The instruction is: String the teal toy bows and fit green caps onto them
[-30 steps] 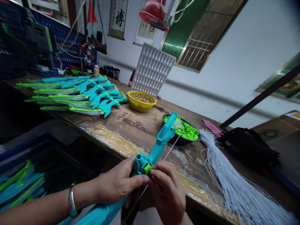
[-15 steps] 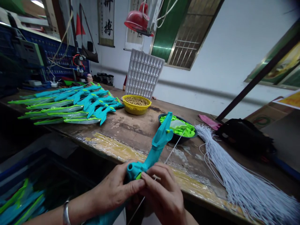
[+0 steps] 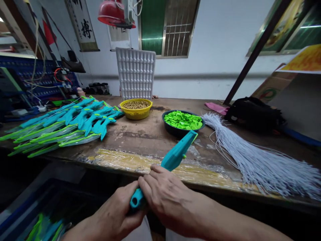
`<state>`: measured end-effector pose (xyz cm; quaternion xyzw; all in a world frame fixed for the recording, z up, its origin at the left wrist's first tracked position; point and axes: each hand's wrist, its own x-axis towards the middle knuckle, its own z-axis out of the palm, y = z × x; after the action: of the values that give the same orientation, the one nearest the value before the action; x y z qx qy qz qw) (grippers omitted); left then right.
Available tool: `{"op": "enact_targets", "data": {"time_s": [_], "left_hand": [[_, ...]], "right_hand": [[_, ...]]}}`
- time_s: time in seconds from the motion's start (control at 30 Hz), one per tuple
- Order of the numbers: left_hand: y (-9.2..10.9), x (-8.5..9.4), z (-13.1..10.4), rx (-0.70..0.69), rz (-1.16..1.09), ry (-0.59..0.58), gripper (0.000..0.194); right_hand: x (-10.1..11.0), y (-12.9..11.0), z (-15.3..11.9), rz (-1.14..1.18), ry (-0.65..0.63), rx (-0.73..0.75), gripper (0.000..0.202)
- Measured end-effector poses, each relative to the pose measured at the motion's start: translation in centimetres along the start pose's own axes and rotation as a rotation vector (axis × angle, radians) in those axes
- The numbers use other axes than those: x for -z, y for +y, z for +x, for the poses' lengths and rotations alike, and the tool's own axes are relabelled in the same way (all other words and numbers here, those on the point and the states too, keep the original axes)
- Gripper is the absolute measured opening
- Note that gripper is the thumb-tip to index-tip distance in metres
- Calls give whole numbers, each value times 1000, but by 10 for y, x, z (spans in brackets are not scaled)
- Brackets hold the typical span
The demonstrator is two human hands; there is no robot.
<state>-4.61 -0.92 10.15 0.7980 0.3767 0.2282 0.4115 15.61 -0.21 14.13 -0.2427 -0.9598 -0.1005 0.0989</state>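
Observation:
Before me, just in front of the table edge, both hands grip a turquoise plastic toy bow [image 3: 177,154]. My left hand [image 3: 120,204] is closed around its lower middle, beside a round hollow end that faces me. Higher up, my right hand [image 3: 163,187] wraps over the top of it, fingers curled and knuckles up. The bow's far limb, with a small green knob on its side, points away to the right. Its lower part is hidden by my hands. Beyond its tip sits a dark bowl [image 3: 173,129] of bright green plastic pieces [image 3: 184,119].
Turquoise and green toy bows [image 3: 75,122] lie piled on the table's left. A yellow basin [image 3: 136,113] holds brass-coloured rings, before an upright grey moulded tray [image 3: 136,73]. White cords [image 3: 250,157] spread at right. A blue crate [image 3: 15,214] with similar parts stands low left.
My right hand has moved from pinching near the bow's middle to gripping over its top. The bow has turned and dropped lower. The view has swung right.

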Motion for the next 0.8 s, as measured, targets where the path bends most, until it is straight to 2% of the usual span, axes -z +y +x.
{"op": "enact_targets", "data": {"time_s": [0.07,0.13,0.2,0.27,0.3,0.33,0.43,0.47,0.53,0.6,0.7,0.8], "left_hand": [[-7,-6,0,-8,45,14,6],[-13,-10,0,-17,82,12,8],[-15,-11,1,-4,85,-8,10],[-15,-10,0,30,36,-40,14],[-15,-8,-2,66,3,-58,23],[-15,-5,-4,123,-32,-78,41],[-21,6,-16,344,-117,-182,103],[-25,11,-21,403,-159,-231,110],[-36,21,-30,468,-248,-331,101],[-48,31,-38,496,-319,-379,92],[-59,43,-44,513,-319,-329,85],[-55,48,-42,497,-265,-254,62]], "right_hand": [[-5,0,3,16,-88,17,16],[-12,-1,3,4,-111,20,15],[-19,-4,1,-13,-83,0,17],[-27,-8,-4,-44,-2,-25,21],[-30,-10,-8,-74,64,-28,24],[-34,-12,-12,-110,145,-21,26],[-45,-14,-28,-195,371,31,31],[-48,-14,-33,-206,416,44,32],[-54,-13,-44,-207,443,37,32],[-59,-12,-53,-190,433,13,31],[-68,-10,-64,-130,397,-37,34],[-78,-7,-69,-91,402,-95,34]]}}
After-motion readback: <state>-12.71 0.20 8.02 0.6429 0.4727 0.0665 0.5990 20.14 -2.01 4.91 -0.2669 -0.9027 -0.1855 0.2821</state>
